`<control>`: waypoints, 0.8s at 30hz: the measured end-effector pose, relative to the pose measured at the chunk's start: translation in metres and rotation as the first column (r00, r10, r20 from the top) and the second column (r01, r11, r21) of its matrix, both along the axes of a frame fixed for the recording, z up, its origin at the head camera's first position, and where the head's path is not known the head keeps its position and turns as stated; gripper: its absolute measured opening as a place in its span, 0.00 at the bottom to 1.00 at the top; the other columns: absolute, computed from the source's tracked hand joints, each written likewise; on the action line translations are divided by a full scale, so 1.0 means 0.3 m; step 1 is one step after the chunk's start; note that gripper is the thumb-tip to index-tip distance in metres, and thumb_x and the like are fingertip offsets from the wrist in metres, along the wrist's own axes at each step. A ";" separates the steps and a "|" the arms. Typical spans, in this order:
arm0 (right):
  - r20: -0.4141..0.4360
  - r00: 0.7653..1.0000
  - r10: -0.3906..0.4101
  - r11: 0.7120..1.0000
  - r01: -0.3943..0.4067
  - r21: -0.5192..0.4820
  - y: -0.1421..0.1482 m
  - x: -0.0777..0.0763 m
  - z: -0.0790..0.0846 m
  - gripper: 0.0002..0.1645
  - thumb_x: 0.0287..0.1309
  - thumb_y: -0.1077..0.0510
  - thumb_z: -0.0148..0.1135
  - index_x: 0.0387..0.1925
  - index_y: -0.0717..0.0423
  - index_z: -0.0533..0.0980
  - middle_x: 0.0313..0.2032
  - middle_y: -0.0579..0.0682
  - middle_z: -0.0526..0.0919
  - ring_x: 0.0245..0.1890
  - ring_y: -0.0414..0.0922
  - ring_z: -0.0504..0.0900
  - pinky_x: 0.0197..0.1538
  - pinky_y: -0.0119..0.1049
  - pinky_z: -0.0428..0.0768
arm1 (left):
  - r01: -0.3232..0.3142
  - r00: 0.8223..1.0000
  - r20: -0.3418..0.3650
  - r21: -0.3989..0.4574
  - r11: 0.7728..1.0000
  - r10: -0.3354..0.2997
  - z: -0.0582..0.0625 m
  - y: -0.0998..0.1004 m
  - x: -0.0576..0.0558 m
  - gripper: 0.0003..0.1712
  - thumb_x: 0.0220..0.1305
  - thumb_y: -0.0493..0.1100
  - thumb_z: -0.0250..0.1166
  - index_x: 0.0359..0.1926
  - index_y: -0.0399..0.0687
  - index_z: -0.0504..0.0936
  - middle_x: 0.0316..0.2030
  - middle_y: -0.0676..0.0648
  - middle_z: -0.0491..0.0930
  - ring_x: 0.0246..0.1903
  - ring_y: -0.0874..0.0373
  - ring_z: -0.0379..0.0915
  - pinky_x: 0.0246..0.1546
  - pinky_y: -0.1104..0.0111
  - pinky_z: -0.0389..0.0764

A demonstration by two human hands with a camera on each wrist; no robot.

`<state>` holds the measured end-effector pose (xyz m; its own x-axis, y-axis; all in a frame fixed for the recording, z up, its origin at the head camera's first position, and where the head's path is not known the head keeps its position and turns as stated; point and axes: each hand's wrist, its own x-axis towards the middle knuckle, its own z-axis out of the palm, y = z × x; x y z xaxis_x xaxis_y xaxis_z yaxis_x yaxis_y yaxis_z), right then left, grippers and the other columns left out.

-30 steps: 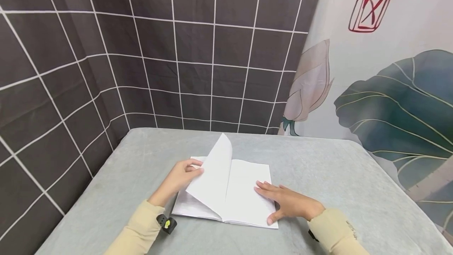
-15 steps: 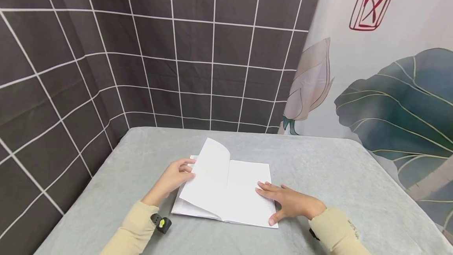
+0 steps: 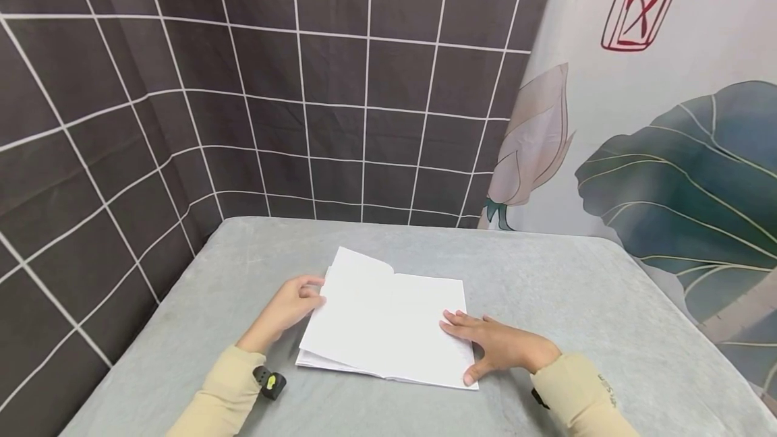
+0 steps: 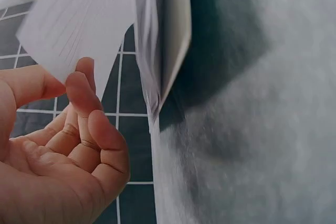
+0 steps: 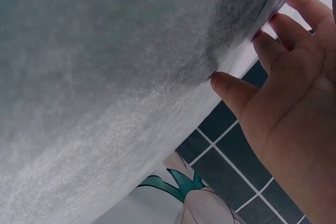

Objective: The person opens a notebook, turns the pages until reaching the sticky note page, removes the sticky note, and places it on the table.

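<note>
An open book (image 3: 425,336) with white pages lies on the table. My left hand (image 3: 284,309) is at its left side and pinches the edge of a lifted page (image 3: 349,309) between thumb and finger. In the left wrist view, that page's corner meets the fingertips, and the book's thick edge (image 4: 176,30) stands beside the hand. Across the right page rests my right hand (image 3: 494,344), fingers spread, with the thumb near the lower right corner. The right wrist view has the right hand (image 5: 294,77) touching the book's edge. Any print on the pages is too faint to read.
A grey cloth covers the table (image 3: 564,295), whose far edge meets a dark curtain (image 3: 328,127) with white grid lines. To the right hangs a pale curtain (image 3: 564,201) with lotus pictures. A black band (image 3: 270,382) is on the left wrist.
The lifted page has swung down leftward and lies flatter over the left side. My left hand has moved left with it. The right hand has stayed in place.
</note>
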<state>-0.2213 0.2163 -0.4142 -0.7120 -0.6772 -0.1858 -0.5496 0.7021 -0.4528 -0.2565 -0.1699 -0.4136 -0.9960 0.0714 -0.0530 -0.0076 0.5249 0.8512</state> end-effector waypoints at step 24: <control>0.009 1.000 -0.023 1.000 0.023 0.006 -0.001 0.000 -0.006 0.61 0.35 0.37 0.69 0.71 0.55 0.60 0.73 0.58 0.55 0.72 0.61 0.54 0.66 0.66 0.51 | 0.045 0.998 0.055 -0.128 0.991 -0.038 -0.019 -0.019 0.015 0.25 0.59 0.35 0.61 0.57 0.30 0.72 0.29 0.45 0.80 0.28 0.57 0.72 0.28 0.67 0.72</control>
